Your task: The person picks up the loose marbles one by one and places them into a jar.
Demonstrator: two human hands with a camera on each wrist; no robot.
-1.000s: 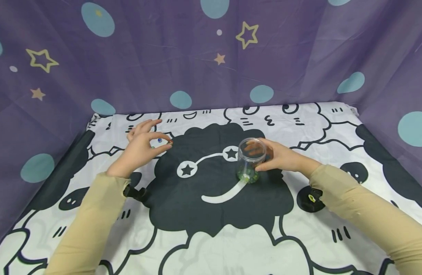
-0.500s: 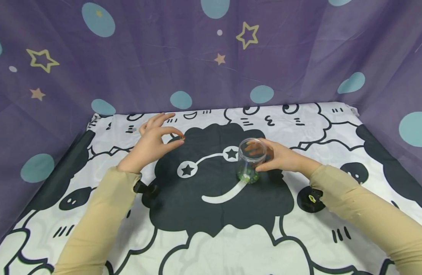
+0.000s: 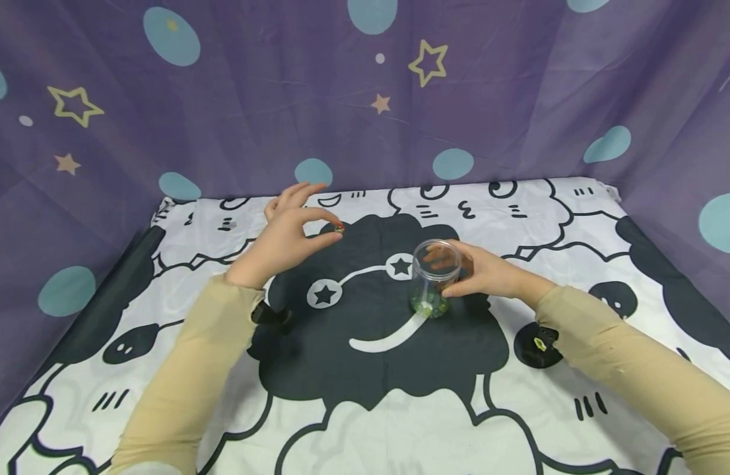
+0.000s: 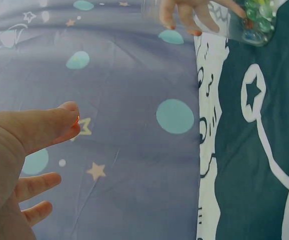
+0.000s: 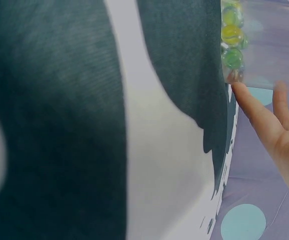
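Observation:
A small reddish marble (image 3: 339, 228) is pinched between the thumb and forefinger of my left hand (image 3: 289, 239), raised over the cloth with the other fingers spread. In the left wrist view only a thin orange edge of it shows at the fingertips. A clear lidless jar (image 3: 423, 280) stands upright on the dark sheep face to the right. My right hand (image 3: 490, 270) holds this jar from its right side, thumb in front and fingers behind. Green and yellow marbles (image 5: 232, 45) cover its bottom, with an orange and a bluish one visible in the left wrist view.
The table is covered by a white cloth (image 3: 400, 435) with a black sheep print. A purple curtain (image 3: 252, 119) with stars and dots rises at the back and both sides. Dark wrist cameras (image 3: 272, 316) hang below the cuffs.
My left hand has moved right and away from me, toward the jar, carrying the marble. A blue marble seen on the cloth earlier is now hidden behind it. The right hand and jar stayed put.

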